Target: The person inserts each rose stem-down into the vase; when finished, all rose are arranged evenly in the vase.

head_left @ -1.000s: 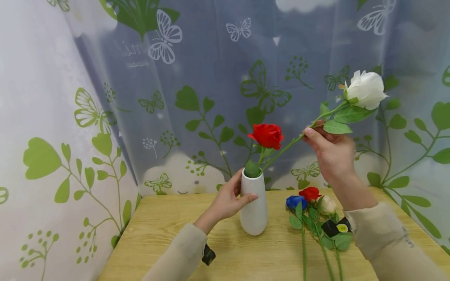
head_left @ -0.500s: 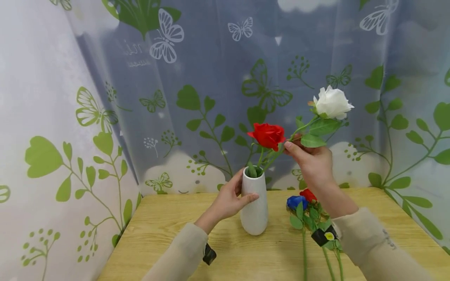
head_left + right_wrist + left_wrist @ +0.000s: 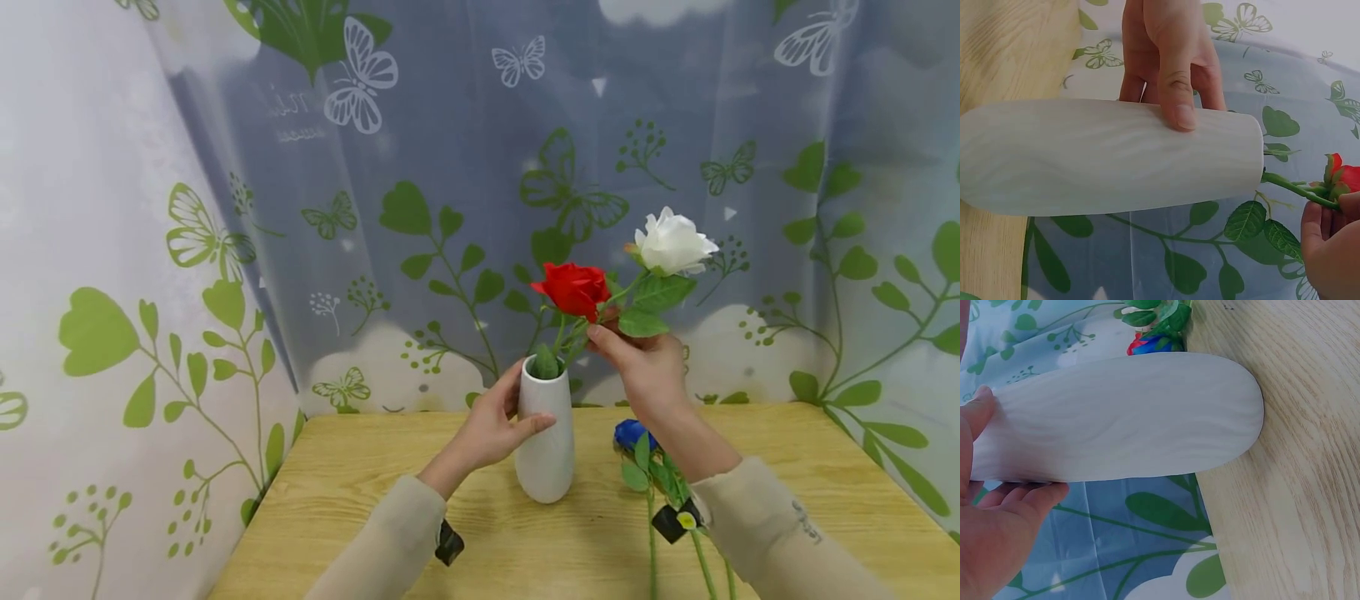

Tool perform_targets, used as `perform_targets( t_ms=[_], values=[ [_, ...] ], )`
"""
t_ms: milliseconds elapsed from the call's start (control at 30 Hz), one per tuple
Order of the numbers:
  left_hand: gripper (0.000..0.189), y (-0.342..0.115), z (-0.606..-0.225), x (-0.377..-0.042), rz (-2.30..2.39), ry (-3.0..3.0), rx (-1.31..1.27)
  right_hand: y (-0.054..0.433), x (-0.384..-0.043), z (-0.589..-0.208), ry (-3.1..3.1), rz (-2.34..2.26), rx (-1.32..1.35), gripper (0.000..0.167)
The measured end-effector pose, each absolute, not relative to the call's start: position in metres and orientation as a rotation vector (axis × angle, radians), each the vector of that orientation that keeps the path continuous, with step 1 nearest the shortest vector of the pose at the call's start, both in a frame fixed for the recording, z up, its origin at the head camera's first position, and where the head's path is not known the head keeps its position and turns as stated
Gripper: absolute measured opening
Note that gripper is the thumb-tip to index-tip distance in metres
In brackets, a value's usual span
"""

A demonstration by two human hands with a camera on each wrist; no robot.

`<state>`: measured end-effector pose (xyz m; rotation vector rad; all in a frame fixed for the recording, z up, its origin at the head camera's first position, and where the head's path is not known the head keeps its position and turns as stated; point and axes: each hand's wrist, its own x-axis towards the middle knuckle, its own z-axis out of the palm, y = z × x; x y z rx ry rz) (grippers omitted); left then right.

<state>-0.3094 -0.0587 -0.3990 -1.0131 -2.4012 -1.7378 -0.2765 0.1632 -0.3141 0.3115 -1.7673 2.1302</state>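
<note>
A white vase (image 3: 545,442) stands upright on the wooden table, and my left hand (image 3: 491,425) grips its upper part, thumb across the front. One red rose (image 3: 573,289) rises from the vase's mouth. Between thumb and fingers, my right hand (image 3: 645,367) pinches the stem of a white rose (image 3: 673,242) just above and right of the rim. That stem slants down into the vase; its lower end is hidden inside. In the right wrist view the pinched stem (image 3: 1297,189) enters the vase's mouth, and the left hand (image 3: 1172,62) holds the vase's side.
Right of the vase, a blue rose (image 3: 630,435) and other stems (image 3: 701,562) lie on the table (image 3: 360,500), partly hidden by the right forearm. Behind the table hangs a printed curtain (image 3: 450,108) with leaves and butterflies.
My right hand has moved left and down toward the vase, bringing the white rose lower and closer to the red one. The left hand keeps its hold on the vase.
</note>
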Motion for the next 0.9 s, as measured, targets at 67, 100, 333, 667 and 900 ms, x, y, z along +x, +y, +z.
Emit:
perform_targets(
  t_ms=[67,100,333,667,900],
  values=[
    [0.086,-0.058,-0.398,-0.31,-1.732,-2.404,-1.013,0.163,-0.277,-0.314,-1.773,2.107,0.327,0.025],
    [0.086,-0.058,-0.398,-0.31,-1.729,-2.406,-1.013,0.162,-0.277,-0.313,-1.776,2.093,0.334,0.024],
    [0.084,-0.058,-0.398,-0.31,-1.723,-2.403,-1.017,0.151,-0.28,-0.317,-1.89,1.959,0.343,0.026],
    [0.085,-0.059,-0.404,-0.308,-1.725,-2.39,-1.02,0.141,-0.28,-0.335,-2.081,1.831,0.199,0.032],
    [0.087,-0.059,-0.401,-0.31,-1.702,-2.369,-1.044,0.135,-0.285,-0.341,-2.139,1.788,0.118,0.029]
  ],
)
